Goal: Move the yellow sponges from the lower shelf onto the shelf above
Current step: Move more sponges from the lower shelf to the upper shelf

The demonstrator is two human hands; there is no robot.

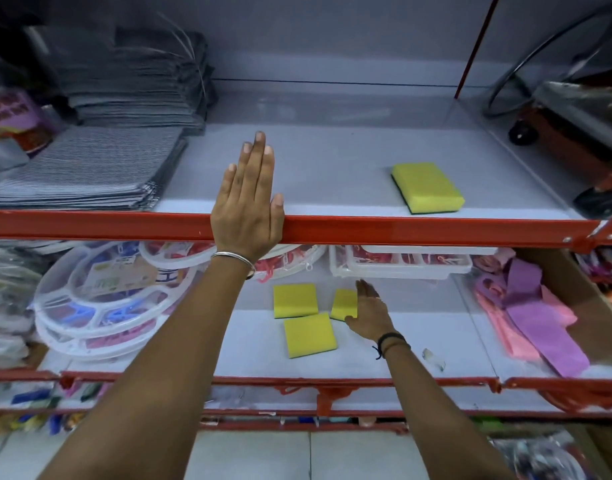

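One yellow sponge with a green underside [427, 188] lies on the upper shelf [332, 168], right of centre. Three yellow sponges lie on the lower shelf [384, 358]: one at the back left [295, 300], one nearer the front [309, 335], and one at the right [344, 304], partly covered by my right hand [368, 311]. That hand lies flat with its fingers over the right sponge's edge, not closed around it. My left hand [247, 199] rests flat and open on the upper shelf's red front rail, holding nothing.
Stacks of grey striped cloths [90, 168] fill the upper shelf's left side; a wheeled metal item [574, 126] stands at its right. On the lower shelf are round plastic trays [107, 299] at left, a white tray [401, 265] behind, pink and purple cloths [533, 323] at right.
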